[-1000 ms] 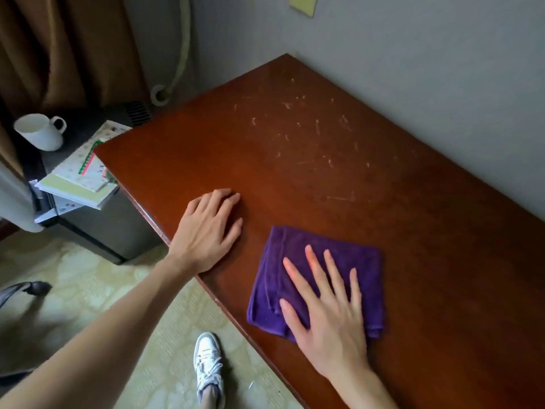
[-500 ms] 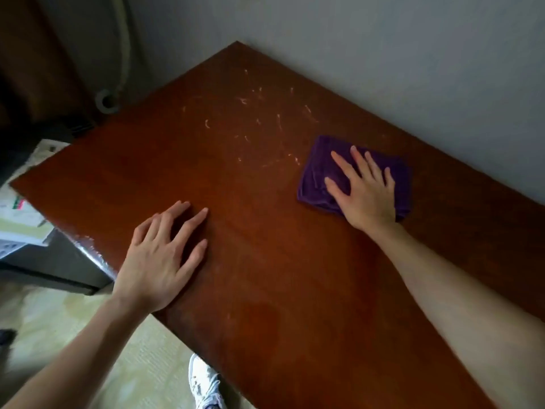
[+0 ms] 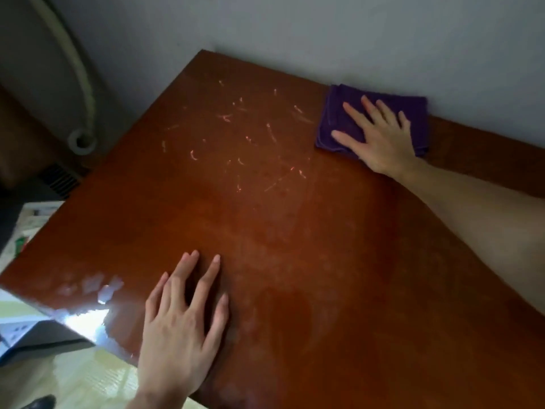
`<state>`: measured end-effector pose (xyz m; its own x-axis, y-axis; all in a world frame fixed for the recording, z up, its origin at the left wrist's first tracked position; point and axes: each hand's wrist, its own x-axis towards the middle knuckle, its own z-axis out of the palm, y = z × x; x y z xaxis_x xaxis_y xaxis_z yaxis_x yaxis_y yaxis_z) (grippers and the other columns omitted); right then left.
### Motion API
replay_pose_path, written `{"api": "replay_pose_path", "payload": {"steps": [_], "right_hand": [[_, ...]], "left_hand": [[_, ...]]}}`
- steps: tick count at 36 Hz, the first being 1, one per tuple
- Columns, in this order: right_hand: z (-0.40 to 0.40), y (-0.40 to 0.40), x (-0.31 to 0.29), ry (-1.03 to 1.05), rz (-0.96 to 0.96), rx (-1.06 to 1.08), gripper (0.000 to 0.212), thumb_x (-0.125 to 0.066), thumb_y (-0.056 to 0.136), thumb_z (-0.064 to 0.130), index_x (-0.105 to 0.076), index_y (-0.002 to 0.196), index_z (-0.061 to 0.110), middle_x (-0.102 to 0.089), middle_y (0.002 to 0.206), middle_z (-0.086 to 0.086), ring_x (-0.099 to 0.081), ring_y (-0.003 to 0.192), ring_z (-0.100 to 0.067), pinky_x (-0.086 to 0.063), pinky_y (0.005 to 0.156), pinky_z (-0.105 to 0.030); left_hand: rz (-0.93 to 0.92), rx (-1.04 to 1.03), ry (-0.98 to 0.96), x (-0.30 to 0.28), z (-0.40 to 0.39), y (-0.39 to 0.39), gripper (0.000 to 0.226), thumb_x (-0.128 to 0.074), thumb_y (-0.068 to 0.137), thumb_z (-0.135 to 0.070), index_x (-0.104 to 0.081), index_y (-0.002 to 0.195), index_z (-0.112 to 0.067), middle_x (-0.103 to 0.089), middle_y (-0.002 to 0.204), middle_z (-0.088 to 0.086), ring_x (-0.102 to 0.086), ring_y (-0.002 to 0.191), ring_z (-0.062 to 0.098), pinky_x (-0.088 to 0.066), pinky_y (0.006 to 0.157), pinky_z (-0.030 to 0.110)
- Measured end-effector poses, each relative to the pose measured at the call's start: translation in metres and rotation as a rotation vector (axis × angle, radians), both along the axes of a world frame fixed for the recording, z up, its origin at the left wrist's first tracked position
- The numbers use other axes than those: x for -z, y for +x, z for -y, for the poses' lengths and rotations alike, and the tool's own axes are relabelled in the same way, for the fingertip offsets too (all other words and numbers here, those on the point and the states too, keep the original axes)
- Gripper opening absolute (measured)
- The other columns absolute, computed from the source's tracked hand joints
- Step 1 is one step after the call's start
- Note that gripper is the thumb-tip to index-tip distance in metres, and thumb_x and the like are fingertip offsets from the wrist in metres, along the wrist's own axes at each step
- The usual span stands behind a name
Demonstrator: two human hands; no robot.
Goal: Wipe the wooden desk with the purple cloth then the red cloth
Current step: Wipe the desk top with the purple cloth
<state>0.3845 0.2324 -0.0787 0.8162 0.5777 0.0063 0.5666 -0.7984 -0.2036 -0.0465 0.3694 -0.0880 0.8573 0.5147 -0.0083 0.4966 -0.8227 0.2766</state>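
Note:
The purple cloth (image 3: 331, 116), folded into a square, lies at the far edge of the wooden desk (image 3: 295, 246), against the wall. My right hand (image 3: 380, 143) presses flat on the cloth with its fingers spread and covers its middle. My left hand (image 3: 182, 326) rests palm down on the desk near the front edge, with nothing under it. Pale flecks and scratch marks (image 3: 244, 137) dot the far left part of the desk, to the left of the cloth. No red cloth is in view.
A grey wall (image 3: 354, 39) runs along the desk's far side. A pale hose (image 3: 79, 84) hangs in the left corner. Papers (image 3: 26, 228) lie on a low cabinet left of the desk. The patterned floor (image 3: 73, 376) shows below the front edge.
My right hand has pushed the purple cloth from the near edge across the desk to the far edge by the wall. My left hand has stayed flat near the front edge.

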Motion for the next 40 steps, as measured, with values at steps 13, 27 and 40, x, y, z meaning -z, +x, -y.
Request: {"api": "replay_pose_path", "payload": {"steps": [13,27,40], "right_hand": [[0.026,-0.211,0.012,0.038,0.077,-0.071,0.079,-0.031,0.091,0.083,-0.029,0.159,0.043,-0.022,0.171,0.002,-0.020,0.157,-0.028,-0.016,0.123,-0.061],[0.059,-0.367,0.008,-0.066,0.015,-0.114,0.075,-0.027,0.097,0.078,-0.021,0.162,0.041,-0.014,0.173,-0.002,-0.013,0.159,-0.031,-0.019,0.120,-0.068],[-0.048,-0.191,0.009,-0.040,0.022,-0.116,0.076,-0.022,0.094,0.081,-0.012,0.161,0.047,-0.004,0.174,0.003,0.001,0.160,-0.025,0.001,0.126,-0.058]], "left_hand": [[0.033,0.001,-0.008,-0.003,0.002,0.003,0.058,-0.035,0.096,-0.049,-0.043,0.149,-0.028,-0.037,0.157,0.006,-0.027,0.150,0.016,-0.023,0.120,0.043],[0.177,0.023,-0.146,-0.004,-0.014,-0.002,0.046,-0.038,0.098,-0.039,-0.049,0.141,-0.024,-0.044,0.149,0.000,-0.035,0.143,0.017,-0.027,0.115,0.044],[-0.023,0.109,-0.008,-0.006,-0.131,0.024,0.054,-0.018,0.100,-0.057,-0.031,0.152,-0.044,-0.028,0.157,0.008,-0.022,0.149,0.027,-0.014,0.121,0.052]]}}
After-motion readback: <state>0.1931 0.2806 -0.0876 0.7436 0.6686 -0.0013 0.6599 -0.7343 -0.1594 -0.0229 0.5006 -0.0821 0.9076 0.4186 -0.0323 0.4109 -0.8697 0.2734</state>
